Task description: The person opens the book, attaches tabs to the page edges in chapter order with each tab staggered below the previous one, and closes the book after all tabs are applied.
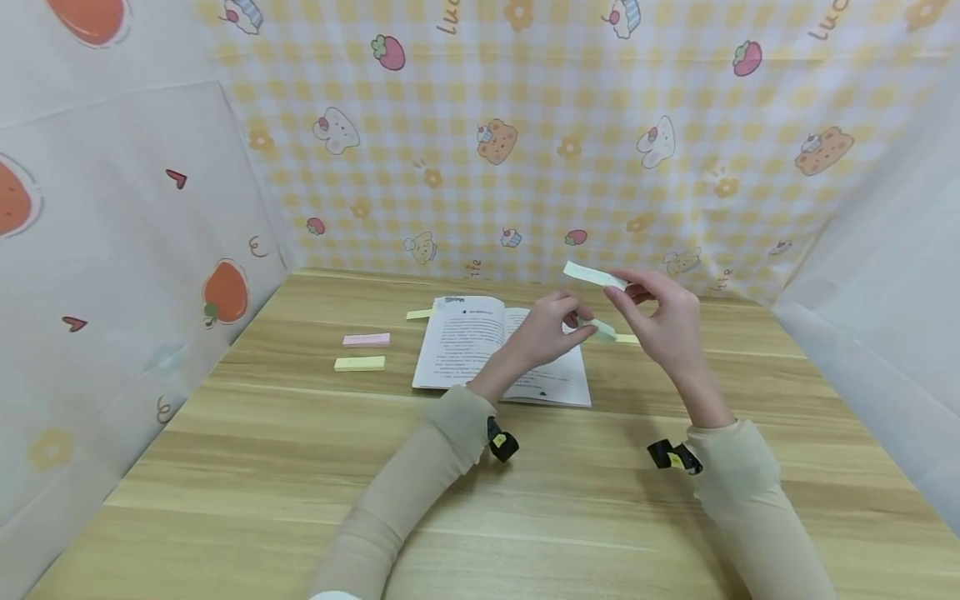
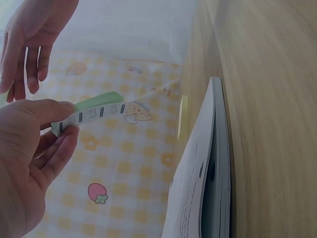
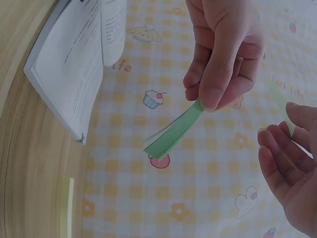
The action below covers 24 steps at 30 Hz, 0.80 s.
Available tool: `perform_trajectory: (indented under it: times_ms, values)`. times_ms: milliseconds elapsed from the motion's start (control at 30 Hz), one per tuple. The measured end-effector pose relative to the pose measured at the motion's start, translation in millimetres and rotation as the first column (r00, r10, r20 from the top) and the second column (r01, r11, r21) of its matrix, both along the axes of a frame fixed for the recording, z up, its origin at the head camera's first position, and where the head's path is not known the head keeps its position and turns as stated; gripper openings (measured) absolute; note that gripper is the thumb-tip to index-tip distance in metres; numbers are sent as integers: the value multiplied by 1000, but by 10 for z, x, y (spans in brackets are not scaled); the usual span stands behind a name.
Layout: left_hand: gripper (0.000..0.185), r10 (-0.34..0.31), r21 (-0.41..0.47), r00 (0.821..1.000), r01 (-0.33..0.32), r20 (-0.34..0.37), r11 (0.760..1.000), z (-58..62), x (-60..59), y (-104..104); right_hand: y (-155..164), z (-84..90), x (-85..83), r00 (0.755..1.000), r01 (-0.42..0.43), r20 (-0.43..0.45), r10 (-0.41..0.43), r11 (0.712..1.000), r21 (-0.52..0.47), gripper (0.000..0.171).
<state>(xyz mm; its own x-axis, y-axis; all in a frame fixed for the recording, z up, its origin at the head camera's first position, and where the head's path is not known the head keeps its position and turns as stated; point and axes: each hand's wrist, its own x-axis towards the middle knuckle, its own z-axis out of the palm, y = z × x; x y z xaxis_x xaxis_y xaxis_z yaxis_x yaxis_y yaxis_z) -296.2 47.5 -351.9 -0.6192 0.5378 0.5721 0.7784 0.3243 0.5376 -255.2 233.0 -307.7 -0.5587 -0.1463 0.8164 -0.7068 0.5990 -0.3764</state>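
Over the right page of an open book [image 1: 465, 342], my left hand [image 1: 542, 335] pinches a pad of green sticky notes [image 1: 602, 331] by one end. The right wrist view shows the pad [image 3: 176, 133] with a leaf fanned away from its stack; a printed backing strip [image 2: 94, 115] faces the left wrist camera. My right hand [image 1: 669, 321], raised higher and to the right, holds a single pale green sticky note [image 1: 587, 274] between thumb and fingers. That note [image 3: 282, 104] is apart from the pad.
Yellow sticky tabs stick out beside the book at its left edge [image 1: 418, 315] and right side [image 1: 628, 339]. Left of it, a pink sticky note pad [image 1: 367, 340] and a yellow sticky note pad [image 1: 360, 363] lie on the wooden table [image 1: 247, 433]. A patterned curtain [image 1: 450, 200] hangs behind.
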Motion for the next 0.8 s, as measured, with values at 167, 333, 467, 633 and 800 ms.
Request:
perform_trajectory:
  times_ms: [167,333,467,633,800]
  values:
    - [11,-9,52,999,7,35,999,-33,-47,69,7,9,-6,1000,3,-4,-3,1000,-2,25]
    - [12,-31,103,996,22,83,994,-64,-87,146,7,12,-3,1000,4,-3,-4,1000,-7,25]
    - [13,-43,110,992,31,115,993,-73,-99,201,-4,22,9,1000,-9,-4,9,1000,-23,23]
    - [12,-49,110,989,34,138,993,-79,-102,296,-5,30,9,1000,-16,-9,15,999,-29,21]
    - [11,-54,100,979,35,199,994,-105,-97,430,9,23,3,1000,-5,-4,5,1000,-29,22]
